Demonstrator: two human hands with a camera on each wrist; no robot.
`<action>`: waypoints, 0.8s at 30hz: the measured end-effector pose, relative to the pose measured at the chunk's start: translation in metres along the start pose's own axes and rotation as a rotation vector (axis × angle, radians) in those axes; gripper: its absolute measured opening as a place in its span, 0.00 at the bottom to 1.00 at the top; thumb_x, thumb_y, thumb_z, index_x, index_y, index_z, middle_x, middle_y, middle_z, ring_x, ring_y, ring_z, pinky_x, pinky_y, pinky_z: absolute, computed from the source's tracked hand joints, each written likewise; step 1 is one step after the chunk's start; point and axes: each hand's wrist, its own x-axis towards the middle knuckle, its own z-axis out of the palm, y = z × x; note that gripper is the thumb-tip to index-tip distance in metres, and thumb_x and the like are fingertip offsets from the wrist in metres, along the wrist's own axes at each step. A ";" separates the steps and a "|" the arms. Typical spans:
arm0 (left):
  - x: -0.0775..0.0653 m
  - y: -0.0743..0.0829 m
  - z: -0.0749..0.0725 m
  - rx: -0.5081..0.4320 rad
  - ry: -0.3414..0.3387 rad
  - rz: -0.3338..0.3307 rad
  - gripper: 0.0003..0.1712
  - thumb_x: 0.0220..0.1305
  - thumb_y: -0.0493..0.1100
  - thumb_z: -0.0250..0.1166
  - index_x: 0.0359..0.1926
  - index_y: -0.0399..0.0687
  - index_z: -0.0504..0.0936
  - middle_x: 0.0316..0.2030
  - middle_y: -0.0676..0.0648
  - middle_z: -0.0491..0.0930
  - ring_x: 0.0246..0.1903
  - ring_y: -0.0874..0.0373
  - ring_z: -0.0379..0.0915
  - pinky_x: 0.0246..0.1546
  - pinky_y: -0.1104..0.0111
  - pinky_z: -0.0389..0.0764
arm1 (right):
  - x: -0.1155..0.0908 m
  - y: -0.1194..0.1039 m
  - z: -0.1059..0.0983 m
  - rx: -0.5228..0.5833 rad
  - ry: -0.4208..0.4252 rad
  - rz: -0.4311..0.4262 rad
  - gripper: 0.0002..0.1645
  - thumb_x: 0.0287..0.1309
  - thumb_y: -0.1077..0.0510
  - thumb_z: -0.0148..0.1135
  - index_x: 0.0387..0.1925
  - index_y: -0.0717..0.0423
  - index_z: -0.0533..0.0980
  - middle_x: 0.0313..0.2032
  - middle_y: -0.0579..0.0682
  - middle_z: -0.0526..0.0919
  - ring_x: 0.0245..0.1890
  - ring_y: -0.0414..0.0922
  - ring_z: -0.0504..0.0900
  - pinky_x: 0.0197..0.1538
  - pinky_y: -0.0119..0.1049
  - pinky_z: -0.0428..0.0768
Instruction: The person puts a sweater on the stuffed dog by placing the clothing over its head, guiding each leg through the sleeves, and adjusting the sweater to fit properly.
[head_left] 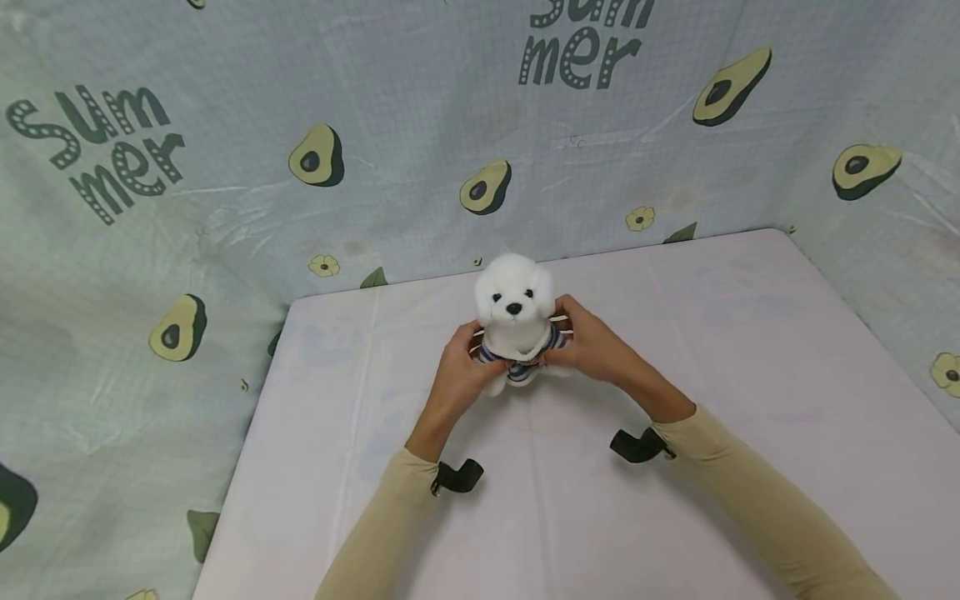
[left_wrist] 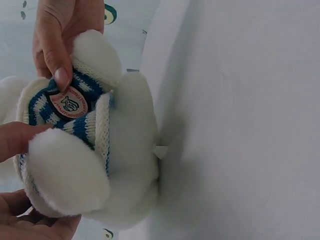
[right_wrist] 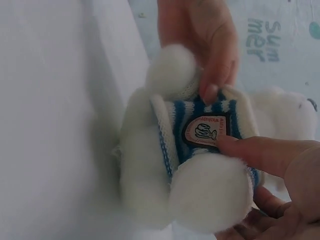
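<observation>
A white plush dog (head_left: 513, 292) in a blue and white striped knitted sweater (right_wrist: 180, 117) sits upright on the table, facing me. My left hand (head_left: 463, 367) grips its body from the left, thumb on the sweater's front. From the other side my right hand (head_left: 592, 340) holds it the same way, its thumb right at the round patch (left_wrist: 70, 103) on the chest. The fingers of both hands curl behind the dog, partly hidden by it. Its fluffy paws (right_wrist: 210, 192) stick out below the thumbs.
A white cloth covers the table (head_left: 750, 358). Behind it and at the sides hangs a pale curtain (head_left: 405, 125) printed with avocados and lettering. A black wrist camera mount (head_left: 459, 477) juts from the left sleeve, another mount (head_left: 637, 446) from the right.
</observation>
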 end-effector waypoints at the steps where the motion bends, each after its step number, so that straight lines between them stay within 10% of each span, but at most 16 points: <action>1: -0.001 -0.001 0.000 0.004 -0.004 -0.002 0.39 0.57 0.34 0.74 0.69 0.40 0.70 0.65 0.40 0.70 0.66 0.45 0.68 0.66 0.54 0.72 | 0.000 0.000 0.000 -0.002 -0.002 0.003 0.38 0.58 0.63 0.73 0.63 0.61 0.62 0.67 0.62 0.68 0.69 0.60 0.69 0.66 0.57 0.72; 24: -0.015 -0.012 -0.001 0.156 -0.075 -0.048 0.42 0.54 0.37 0.77 0.69 0.45 0.70 0.65 0.42 0.70 0.65 0.46 0.67 0.66 0.48 0.68 | -0.015 0.007 0.004 -0.002 -0.102 -0.037 0.57 0.51 0.68 0.76 0.77 0.53 0.53 0.72 0.57 0.62 0.69 0.60 0.67 0.65 0.61 0.71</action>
